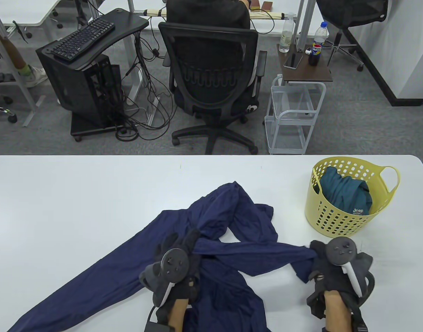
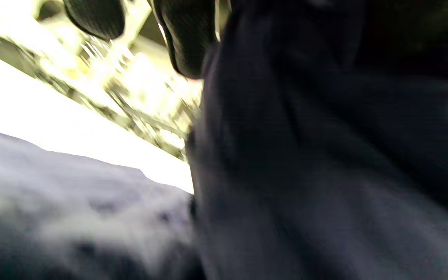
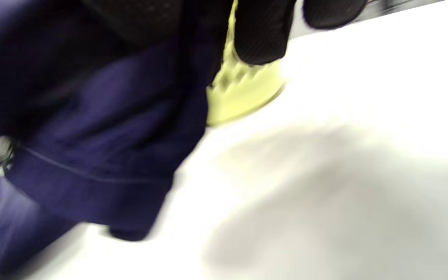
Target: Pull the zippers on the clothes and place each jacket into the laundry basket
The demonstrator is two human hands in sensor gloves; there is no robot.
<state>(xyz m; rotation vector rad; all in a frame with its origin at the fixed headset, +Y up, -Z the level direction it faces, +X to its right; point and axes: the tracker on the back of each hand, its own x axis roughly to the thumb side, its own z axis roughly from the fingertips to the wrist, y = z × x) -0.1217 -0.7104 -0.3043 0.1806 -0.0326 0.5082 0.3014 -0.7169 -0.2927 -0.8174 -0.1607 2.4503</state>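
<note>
**A:** What containers are on the table, and what is in them?

**B:** One yellow perforated laundry basket with two loop handles stands on the white table, towards the far right. Inside it lies a bundled teal jacket with a small white "Jeep" label showing at its near edge. It fills most of the basket.

**A:** Where is the other jacket?

**B:** A navy jacket lies crumpled on the table, left of the basket and apart from it. One long part trails towards the near left corner. Another part is stretched taut between the two hands.

**A:** What are the hands doing?

**B:** The left hand, in a black glove with a round tracker on its back, has its fingers curled into the navy fabric near the middle of the garment. The right hand, gloved the same way, grips the end of the stretched part, just in front of the basket. The right wrist view is blurred but shows navy cloth bunched under dark fingertips, with the yellow basket base just behind. The left wrist view is too blurred to tell more than dark fabric beneath the fingers.

**A:** Is the zipper visible?

**B:** I cannot tell.
</note>
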